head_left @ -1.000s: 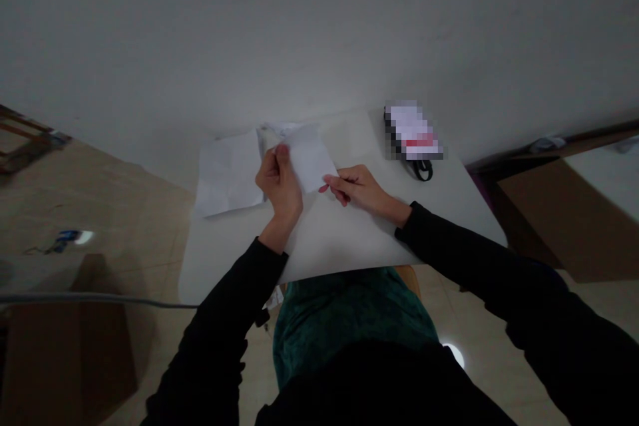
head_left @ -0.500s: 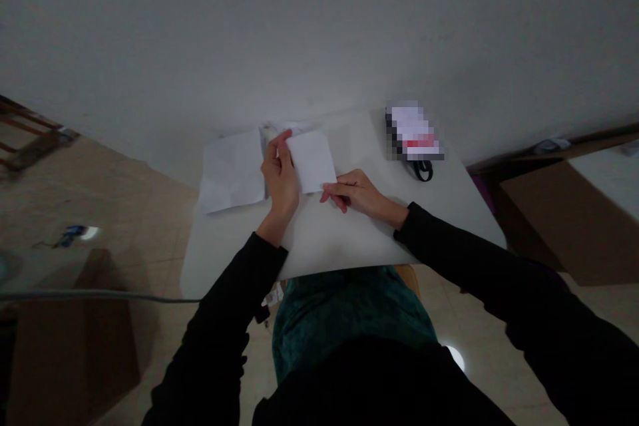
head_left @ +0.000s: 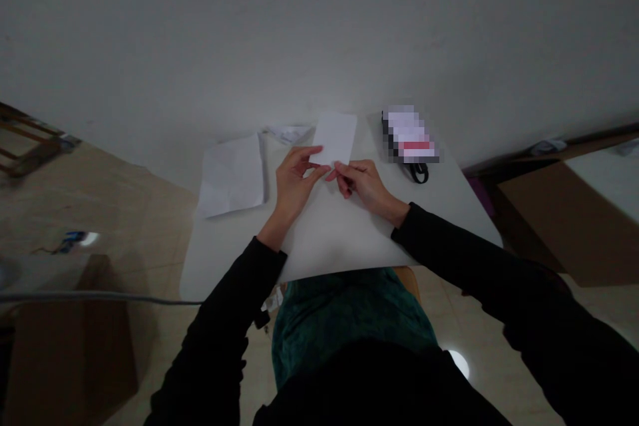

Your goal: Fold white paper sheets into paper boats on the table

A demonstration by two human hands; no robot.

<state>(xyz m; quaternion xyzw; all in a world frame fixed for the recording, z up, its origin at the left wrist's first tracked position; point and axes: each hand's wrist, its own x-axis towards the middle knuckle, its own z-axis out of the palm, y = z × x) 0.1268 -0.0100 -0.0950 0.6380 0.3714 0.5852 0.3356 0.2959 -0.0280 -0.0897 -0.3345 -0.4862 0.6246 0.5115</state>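
A small white sheet of paper point(head_left: 335, 136) is held up over the table, one corner pointing towards me. My left hand point(head_left: 295, 178) grips its left edge, thumb and fingers pinched near the lower corner. With thumb and forefinger, my right hand point(head_left: 363, 183) pinches the bottom edge close to the left thumb. Left of my hands, a larger white sheet of paper point(head_left: 232, 175) with creases lies on the table. Behind my left hand rests a folded white piece of paper point(head_left: 288, 134) with faint marks.
The white table point(head_left: 344, 239) stands against a pale wall. At its back right lies a blurred-out device point(head_left: 410, 134) with a black strap point(head_left: 419, 173). Cardboard boxes point(head_left: 574, 219) stand at the right, another box point(head_left: 70, 353) at lower left. A grey cable point(head_left: 110, 295) runs in from the left.
The small paper has moved right and away from me and has turned. My left hand shifted from lying along its left side to pinching its lower edge. The folded piece behind is now more exposed.
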